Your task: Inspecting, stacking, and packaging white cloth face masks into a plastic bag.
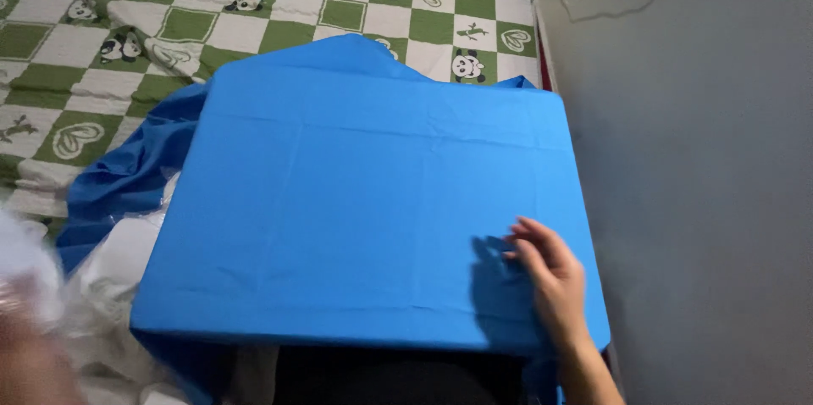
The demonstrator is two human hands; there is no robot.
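Right hand (549, 274) flat, fingers spread, pressing folded bright-blue cloth sheet (364, 202); left hand (30, 346) blurred, grip unclear, near white plastic wrap (110, 278).

Dim, soft indoor light; lower-left corner is smeared with motion blur.
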